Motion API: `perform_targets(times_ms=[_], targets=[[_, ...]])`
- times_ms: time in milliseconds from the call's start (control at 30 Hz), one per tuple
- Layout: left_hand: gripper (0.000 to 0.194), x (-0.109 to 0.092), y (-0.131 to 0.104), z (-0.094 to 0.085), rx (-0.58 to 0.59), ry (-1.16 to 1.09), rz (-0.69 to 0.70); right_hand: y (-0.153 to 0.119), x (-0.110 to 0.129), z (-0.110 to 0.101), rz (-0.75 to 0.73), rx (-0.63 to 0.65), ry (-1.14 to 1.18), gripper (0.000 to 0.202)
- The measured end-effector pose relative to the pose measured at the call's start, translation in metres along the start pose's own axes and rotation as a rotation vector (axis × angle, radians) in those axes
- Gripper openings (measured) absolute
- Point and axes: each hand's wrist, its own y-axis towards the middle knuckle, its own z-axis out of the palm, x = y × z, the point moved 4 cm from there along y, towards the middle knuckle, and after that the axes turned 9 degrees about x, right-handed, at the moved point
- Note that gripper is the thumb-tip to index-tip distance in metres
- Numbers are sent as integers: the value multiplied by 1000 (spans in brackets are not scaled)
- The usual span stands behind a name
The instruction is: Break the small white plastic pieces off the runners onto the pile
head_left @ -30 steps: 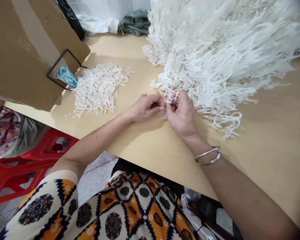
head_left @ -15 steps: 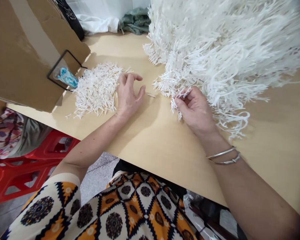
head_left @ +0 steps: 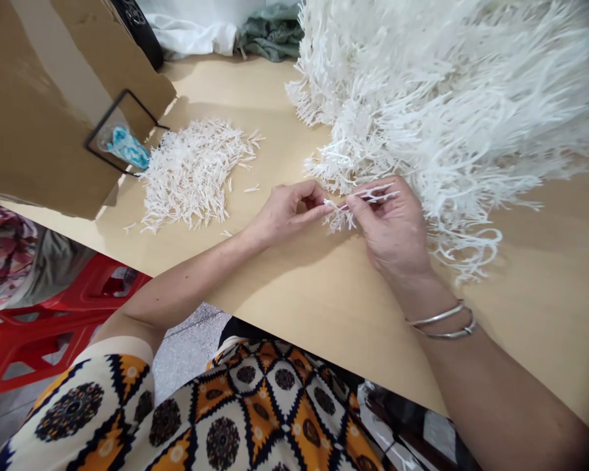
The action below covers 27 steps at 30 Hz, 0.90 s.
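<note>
My right hand (head_left: 395,229) is closed around several thin white branching strands (head_left: 341,219) at the front of a big white heap. My left hand (head_left: 292,212) pinches the left tips of those strands between thumb and fingers, close to the right hand's fingertips. Behind and to the right lies the big heap of long white strands (head_left: 436,98). Left of my hands sits a smaller pile of short white pieces (head_left: 191,170), with a few loose bits beside it.
A cardboard box (head_left: 53,111) stands at the left, with a black wire frame and a blue-white item (head_left: 127,149) by it. Cloths (head_left: 269,33) lie at the back. Beyond the table's left edge are red stools (head_left: 34,347) and part of another person.
My left hand has moved right, away from the small pile, and its fingers have closed on the tips of the strands. The right hand still holds the strands.
</note>
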Motion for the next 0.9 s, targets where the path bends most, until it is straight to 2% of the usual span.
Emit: perform_targets(times_ms=[133,333,533,733,800,900], targets=[[29,-4,-1,-4,20,2,24,0,-5,-3,2,-56,1,25],[34,-8,-2,1,204,-75,104,1,-13,-5,-41,-74,-262,22],[36,-14,-3,1,223,9,116,3,-18,-1,-18,-71,-314,22],[36,-29,-11,11,366,-168,98,9,-24,-14,15,-149,-379,22],[36,-27,-11,14,315,-163,94,11,-25,-18,20,-145,-359,23],[39,-17,-8,13,137,-75,53,11,-25,-21,37,-125,-296,22]])
